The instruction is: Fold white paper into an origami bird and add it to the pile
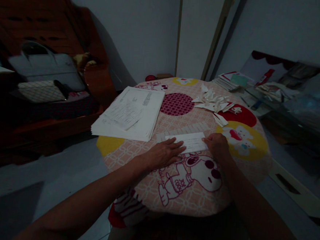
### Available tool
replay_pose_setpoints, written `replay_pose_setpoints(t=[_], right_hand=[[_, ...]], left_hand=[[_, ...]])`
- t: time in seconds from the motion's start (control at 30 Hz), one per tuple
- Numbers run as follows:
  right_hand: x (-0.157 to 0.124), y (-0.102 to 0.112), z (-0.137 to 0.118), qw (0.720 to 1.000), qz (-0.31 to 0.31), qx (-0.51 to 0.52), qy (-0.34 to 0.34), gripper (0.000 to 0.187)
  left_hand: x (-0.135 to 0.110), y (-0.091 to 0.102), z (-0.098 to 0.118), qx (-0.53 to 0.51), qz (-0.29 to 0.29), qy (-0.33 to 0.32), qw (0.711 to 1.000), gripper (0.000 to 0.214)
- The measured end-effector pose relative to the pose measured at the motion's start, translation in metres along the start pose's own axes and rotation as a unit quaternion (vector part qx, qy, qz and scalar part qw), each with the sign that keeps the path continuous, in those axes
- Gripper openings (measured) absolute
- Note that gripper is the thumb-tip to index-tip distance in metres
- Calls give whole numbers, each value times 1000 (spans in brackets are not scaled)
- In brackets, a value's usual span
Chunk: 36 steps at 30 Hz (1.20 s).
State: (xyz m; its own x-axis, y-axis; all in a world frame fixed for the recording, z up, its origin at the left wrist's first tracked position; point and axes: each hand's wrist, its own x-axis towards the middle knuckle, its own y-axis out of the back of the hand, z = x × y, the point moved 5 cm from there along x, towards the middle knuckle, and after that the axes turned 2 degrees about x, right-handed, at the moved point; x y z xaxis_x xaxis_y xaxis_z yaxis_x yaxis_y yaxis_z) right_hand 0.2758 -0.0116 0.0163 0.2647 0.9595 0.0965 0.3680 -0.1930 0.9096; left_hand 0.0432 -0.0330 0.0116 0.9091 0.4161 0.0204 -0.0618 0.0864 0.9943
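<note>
A small white sheet of paper (192, 142) with lines of writing lies on the round table before me. My left hand (166, 152) rests flat on its left end, fingers spread. At the right end, my right hand (217, 144) has thumb and fingers closed on the paper's edge. Just beyond the sheet lies a pale, striped strip (185, 129), partly covered by it; its kind is hard to make out in the dim light. To the left, a thick stack of paper (146, 113) carries a few smaller written sheets (126, 114) on top.
A patterned cloth (149, 188) covers the table. Torn paper scraps (212, 100) are heaped at its far right. On the left, a wooden chair (97, 75) holds a grey handbag (48, 64) and a quilted purse (40, 91). A cluttered glass shelf (276, 106) stands at right.
</note>
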Motion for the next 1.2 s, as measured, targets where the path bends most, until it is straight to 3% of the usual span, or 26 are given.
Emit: replay_pose_setpoints(t=[0.4, 0.5, 0.57, 0.63, 0.67, 0.77, 0.9, 1.0, 1.07, 1.13, 1.2], right_hand=[[2, 0, 1, 1000, 3, 1, -9, 23], [1, 5, 0, 1000, -7, -3, -24, 22], [-3, 13, -5, 999, 23, -22, -22, 20], [-12, 26, -22, 993, 106, -37, 49, 18], [-17, 28, -32, 988, 118, -31, 96, 17], [-29, 25, -57, 978, 64, -19, 197, 17], [-34, 37, -61, 976, 121, -93, 156, 21], [-40, 47, -63, 971, 157, -78, 160, 25], [-43, 41, -69, 973, 124, -29, 192, 25], [-46, 23, -75, 971, 20, 46, 235, 21], [-44, 2, -74, 968, -69, 99, 219, 19]], left_hand=[[-1, -3, 10, 56, -4, 16, 998, 56], [-2, -3, 10, 57, -5, 20, 998, 56], [-2, -4, 9, 57, -6, 21, 998, 56], [-1, -5, 9, 57, -8, 20, 998, 56], [-1, -5, 9, 57, -10, 19, 998, 56], [-1, -5, 9, 54, -6, 16, 998, 56], [-1, -5, 8, 58, -6, 27, 998, 55], [-1, -6, 8, 58, -6, 25, 998, 56], [-1, -7, 8, 54, 6, 18, 998, 55], [-1, -7, 8, 51, 19, 13, 998, 55], [-1, -7, 8, 51, 24, 9, 998, 54]])
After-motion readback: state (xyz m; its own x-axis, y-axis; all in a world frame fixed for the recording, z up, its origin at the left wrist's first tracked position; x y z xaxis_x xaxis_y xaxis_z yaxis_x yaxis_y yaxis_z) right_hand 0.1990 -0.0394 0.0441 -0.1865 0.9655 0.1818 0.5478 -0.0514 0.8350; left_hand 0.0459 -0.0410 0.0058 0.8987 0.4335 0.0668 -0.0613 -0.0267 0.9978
